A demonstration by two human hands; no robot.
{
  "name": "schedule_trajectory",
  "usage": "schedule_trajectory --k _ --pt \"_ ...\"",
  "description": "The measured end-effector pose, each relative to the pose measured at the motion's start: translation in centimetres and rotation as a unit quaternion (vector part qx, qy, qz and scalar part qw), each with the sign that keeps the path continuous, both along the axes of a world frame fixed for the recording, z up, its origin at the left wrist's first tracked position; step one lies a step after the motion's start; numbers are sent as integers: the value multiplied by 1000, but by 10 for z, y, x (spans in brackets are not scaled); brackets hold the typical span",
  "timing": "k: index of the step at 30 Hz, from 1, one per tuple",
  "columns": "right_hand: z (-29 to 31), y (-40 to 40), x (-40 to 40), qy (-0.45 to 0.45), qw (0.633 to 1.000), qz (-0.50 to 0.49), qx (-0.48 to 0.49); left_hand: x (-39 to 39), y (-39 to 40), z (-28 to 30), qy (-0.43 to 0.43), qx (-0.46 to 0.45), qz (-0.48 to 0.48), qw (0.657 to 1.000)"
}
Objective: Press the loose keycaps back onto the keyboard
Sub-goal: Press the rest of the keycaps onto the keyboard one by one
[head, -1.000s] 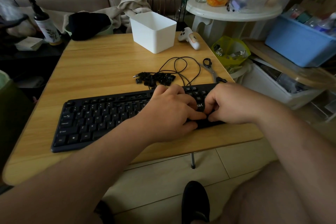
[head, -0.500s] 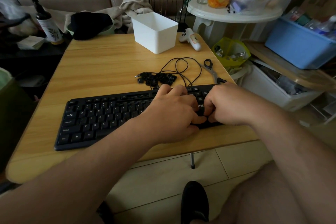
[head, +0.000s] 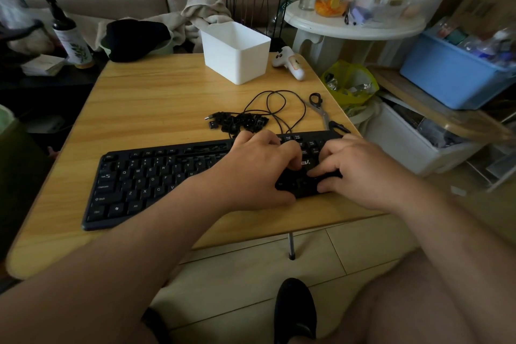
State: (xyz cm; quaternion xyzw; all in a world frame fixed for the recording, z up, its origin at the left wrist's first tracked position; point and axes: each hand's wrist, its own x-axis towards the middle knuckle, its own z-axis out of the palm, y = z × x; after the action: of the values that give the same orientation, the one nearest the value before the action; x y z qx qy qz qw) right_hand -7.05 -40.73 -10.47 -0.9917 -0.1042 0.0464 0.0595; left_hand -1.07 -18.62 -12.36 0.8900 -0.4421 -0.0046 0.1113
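Seating a keycap looks to be the step in hand: both the left hand point(head: 259, 173) and right hand point(head: 360, 173), fingers bent, press on the keyboard point(head: 156, 179) near the bench's front edge, and next comes fetching another from the loose keycaps point(head: 237, 121) behind it.

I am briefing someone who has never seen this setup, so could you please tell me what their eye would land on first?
First, the two hands, left and right, set close together on the right end of the black keyboard at the near edge of the wooden table. Just behind the keyboard lies a small heap of loose keycaps beside a coiled black cable. Farther back stands a white bin.
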Motion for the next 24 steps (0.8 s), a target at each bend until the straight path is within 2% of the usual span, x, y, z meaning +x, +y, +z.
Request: schedule_trajectory --k 9,13,19,21,24 --pt "-2 2 6 13 999 -17 49 4 -1 0 23 3 1 1000" --pt "7 5 13 68 997 -18 40 2 0 -1 25 2 5 1000" --pt "16 13 15 76 996 -26 28 1 1 -2 28 -2 7 1000" --pt "18 11 13 87 992 -35 86 0 2 -1 42 -15 11 999" --pt "17 8 8 67 970 -66 226 -1 4 0 56 -52 29 997"
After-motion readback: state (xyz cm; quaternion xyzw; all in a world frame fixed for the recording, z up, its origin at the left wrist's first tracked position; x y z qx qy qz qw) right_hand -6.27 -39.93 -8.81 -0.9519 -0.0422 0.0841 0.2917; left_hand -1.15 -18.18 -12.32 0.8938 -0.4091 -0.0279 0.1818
